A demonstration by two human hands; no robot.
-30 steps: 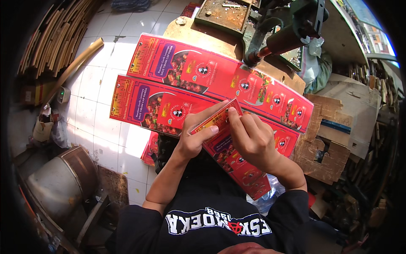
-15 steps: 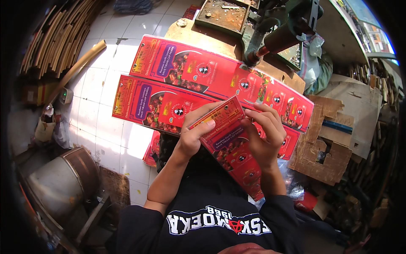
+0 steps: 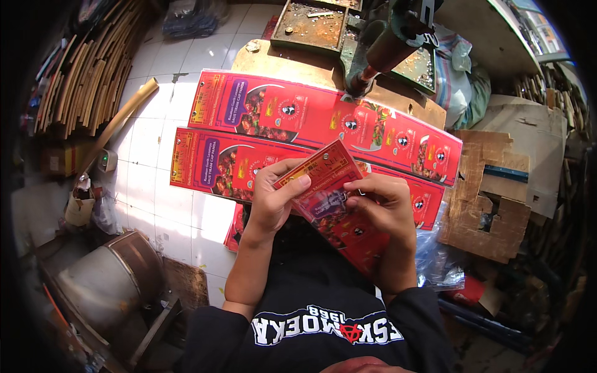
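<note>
A long red printed card strip (image 3: 318,166) with a gold-patterned end is held slanting in front of my chest. My left hand (image 3: 272,198) is closed on its upper left side, with the thumb lying on the printed face. A small shiny eyelet (image 3: 325,157) sits near the strip's top edge. Above the face, my right hand (image 3: 388,208) pinches a small bent metal piece (image 3: 359,192), too small to name surely. Beyond my hands, stacked red printed strips (image 3: 208,163) lie crosswise, with another red stack (image 3: 267,102) farther back.
A press-like machine (image 3: 379,53) stands at the back on a wooden board, beside a metal tray of small parts (image 3: 311,28). Cardboard pieces (image 3: 488,205) lie at the right. Left are a metal drum (image 3: 99,280) and stacked boards (image 3: 93,74). Clear plastic bags (image 3: 438,264) lie near my right elbow.
My right hand has moved from the strip's top edge down over its printed face, and a small metal piece now shows in its pinch. My left hand keeps its hold.
</note>
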